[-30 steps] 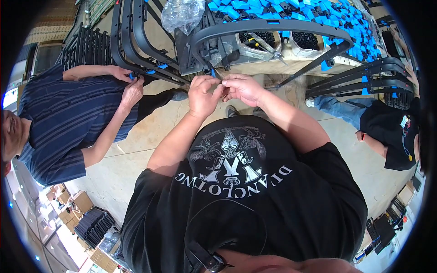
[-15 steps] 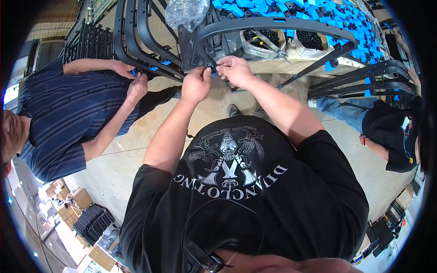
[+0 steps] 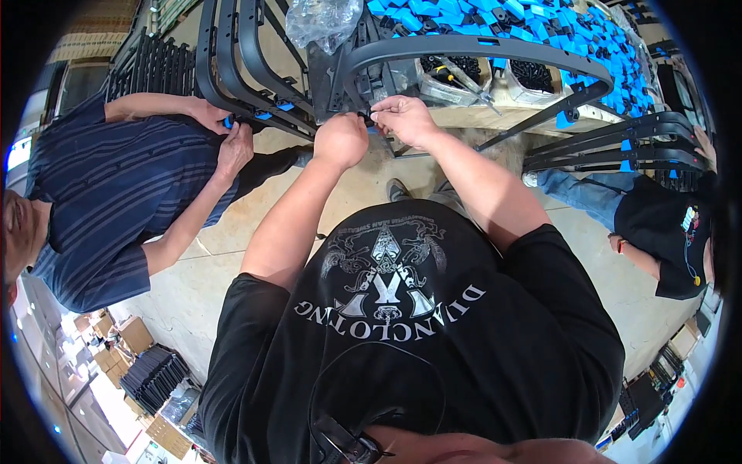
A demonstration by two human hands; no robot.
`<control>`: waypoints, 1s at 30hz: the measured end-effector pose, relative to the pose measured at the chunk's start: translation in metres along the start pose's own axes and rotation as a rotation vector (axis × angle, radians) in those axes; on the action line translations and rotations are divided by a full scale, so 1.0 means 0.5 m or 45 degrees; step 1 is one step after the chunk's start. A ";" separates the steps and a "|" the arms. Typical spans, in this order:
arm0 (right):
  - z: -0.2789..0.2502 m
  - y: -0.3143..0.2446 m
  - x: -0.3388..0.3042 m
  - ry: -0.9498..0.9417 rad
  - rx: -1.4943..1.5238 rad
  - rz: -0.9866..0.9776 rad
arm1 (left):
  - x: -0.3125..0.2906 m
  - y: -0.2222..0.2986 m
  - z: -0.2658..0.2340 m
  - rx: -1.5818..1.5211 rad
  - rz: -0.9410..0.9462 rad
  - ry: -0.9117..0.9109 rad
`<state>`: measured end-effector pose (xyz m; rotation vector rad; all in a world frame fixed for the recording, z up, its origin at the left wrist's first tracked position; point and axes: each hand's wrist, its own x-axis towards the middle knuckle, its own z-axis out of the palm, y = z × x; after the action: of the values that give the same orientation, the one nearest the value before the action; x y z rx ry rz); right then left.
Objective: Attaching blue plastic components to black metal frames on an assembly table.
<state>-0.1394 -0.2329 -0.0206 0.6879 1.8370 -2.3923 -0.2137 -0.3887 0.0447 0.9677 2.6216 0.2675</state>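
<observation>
A curved black metal frame [image 3: 440, 49] stands in front of me, leaning on the worktable. My left hand [image 3: 342, 141] is closed at the lower end of its left leg, fingers curled round it and largely hidden. Right beside it, my right hand [image 3: 405, 121] pinches thumb and forefinger together at the same spot; what lies between them is too small to make out. A dark piece shows between both hands. On the frame's right leg sits a blue clip [image 3: 566, 119].
Loose blue parts [image 3: 525, 23] heap on the table, beside bins of black fittings [image 3: 530, 76] and a screwdriver-like tool [image 3: 464, 76]. More black frames [image 3: 251, 54] stand at left. A co-worker in a striped shirt [image 3: 131, 178] works there; another person [image 3: 668, 224] stands at right.
My left hand has rolled inward, hiding its thumb, and sits closer against the frame's leg. My right hand still pinches there. The whole view has shifted slightly.
</observation>
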 end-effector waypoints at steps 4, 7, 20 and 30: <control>0.014 -0.035 -0.012 0.027 0.064 0.262 | 0.001 0.006 -0.006 0.022 -0.020 -0.038; 0.023 -0.042 -0.009 0.071 0.005 0.391 | -0.001 0.008 -0.009 0.007 -0.017 -0.033; 0.035 -0.008 0.011 0.278 -0.465 0.097 | 0.000 0.007 -0.009 -0.013 -0.006 -0.038; 0.026 -0.047 -0.001 0.016 -0.382 0.479 | 0.004 0.000 0.000 -0.026 -0.017 -0.040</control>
<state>-0.1502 -0.2384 0.0037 0.9179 1.8203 -1.8388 -0.2153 -0.3876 0.0443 0.9395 2.5909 0.2731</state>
